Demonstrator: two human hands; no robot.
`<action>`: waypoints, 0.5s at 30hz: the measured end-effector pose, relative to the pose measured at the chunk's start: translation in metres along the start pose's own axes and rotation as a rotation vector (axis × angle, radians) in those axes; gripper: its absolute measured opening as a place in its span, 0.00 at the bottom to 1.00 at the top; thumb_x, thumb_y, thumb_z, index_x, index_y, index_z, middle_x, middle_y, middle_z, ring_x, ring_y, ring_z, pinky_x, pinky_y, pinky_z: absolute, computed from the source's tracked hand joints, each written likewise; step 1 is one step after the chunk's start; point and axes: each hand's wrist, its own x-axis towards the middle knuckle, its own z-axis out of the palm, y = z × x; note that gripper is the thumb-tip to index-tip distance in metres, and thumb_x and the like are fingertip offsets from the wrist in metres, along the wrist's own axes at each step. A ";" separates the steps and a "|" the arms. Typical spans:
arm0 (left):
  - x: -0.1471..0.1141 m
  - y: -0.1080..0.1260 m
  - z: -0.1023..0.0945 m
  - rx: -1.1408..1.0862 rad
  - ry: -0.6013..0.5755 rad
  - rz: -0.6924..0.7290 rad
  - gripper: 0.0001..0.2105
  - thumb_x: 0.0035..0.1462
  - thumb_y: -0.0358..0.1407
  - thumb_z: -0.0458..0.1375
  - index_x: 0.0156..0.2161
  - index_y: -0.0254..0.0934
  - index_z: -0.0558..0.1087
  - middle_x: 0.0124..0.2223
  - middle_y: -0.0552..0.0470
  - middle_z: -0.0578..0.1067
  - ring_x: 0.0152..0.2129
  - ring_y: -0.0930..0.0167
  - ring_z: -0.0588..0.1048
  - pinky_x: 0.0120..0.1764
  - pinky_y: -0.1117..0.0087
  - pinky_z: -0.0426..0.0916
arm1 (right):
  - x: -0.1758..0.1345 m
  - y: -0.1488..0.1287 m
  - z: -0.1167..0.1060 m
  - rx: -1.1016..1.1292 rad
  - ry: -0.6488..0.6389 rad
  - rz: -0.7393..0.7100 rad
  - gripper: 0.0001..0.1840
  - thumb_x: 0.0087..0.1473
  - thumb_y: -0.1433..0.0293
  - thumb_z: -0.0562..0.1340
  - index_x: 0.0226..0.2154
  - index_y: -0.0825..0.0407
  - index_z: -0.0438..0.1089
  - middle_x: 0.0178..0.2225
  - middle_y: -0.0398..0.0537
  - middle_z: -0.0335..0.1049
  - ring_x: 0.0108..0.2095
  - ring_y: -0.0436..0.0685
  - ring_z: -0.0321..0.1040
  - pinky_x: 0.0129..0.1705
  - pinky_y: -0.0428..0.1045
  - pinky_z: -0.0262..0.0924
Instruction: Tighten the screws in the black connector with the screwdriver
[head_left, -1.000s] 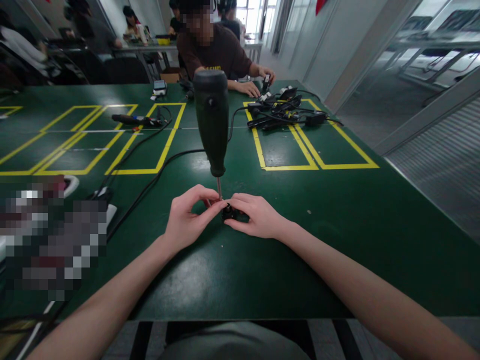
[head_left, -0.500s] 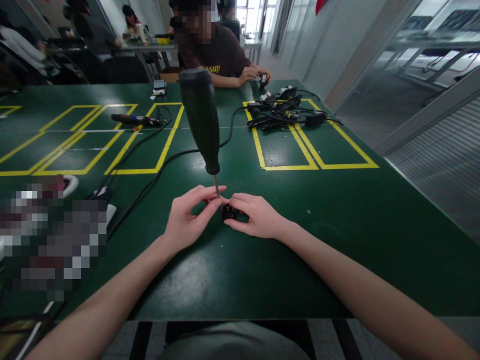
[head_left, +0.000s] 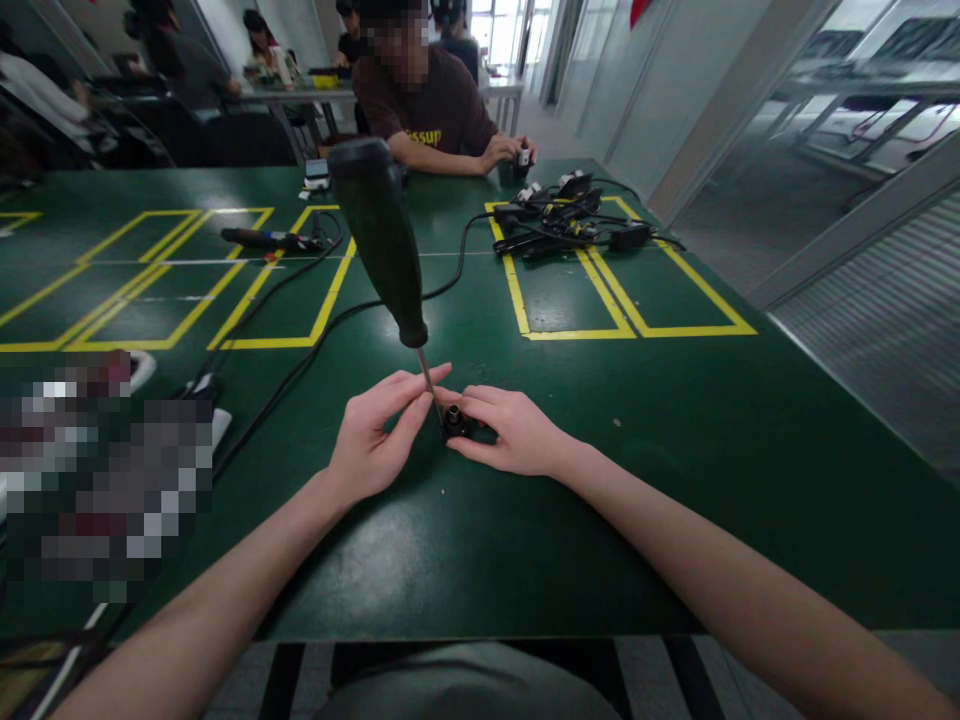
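A screwdriver [head_left: 386,245] with a thick dark green handle stands tilted, its top leaning left and its shaft pointing down at a small black part [head_left: 454,424]. The fingers of my left hand [head_left: 386,425] are closed around the thin shaft near its lower end. My right hand [head_left: 510,428] grips the black part from the right, holding it on the green table [head_left: 540,560]. A short round metal-looking piece sticks up from that part. The screwdriver's tip is too small to make out.
Behind lies a tangled pile of black cables and adapters [head_left: 562,222]. A black-handled tool [head_left: 270,240] rests at the far left, and a black cable [head_left: 337,320] crosses the table. Across from me, a person [head_left: 442,110] handles a small object. Blurred-out items [head_left: 112,480] lie left.
The screwdriver has tipped further left, its handle shifting left and its shaft more slanted. My left fingers moved slightly left with it. My right hand has stayed on the black part.
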 end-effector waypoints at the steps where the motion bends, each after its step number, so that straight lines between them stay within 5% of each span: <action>1: 0.000 -0.001 0.000 0.001 0.005 0.000 0.13 0.69 0.30 0.55 0.52 0.37 0.80 0.43 0.48 0.85 0.36 0.74 0.82 0.43 0.72 0.78 | 0.000 0.000 0.000 0.000 0.000 0.002 0.12 0.66 0.62 0.63 0.44 0.54 0.71 0.38 0.52 0.74 0.37 0.58 0.71 0.38 0.50 0.63; 15: 0.000 0.002 -0.001 0.011 0.025 0.053 0.13 0.67 0.26 0.58 0.52 0.37 0.79 0.41 0.48 0.85 0.38 0.72 0.82 0.45 0.69 0.78 | 0.000 0.000 0.001 -0.001 -0.011 0.021 0.13 0.66 0.62 0.64 0.46 0.54 0.71 0.39 0.52 0.74 0.39 0.58 0.72 0.39 0.50 0.65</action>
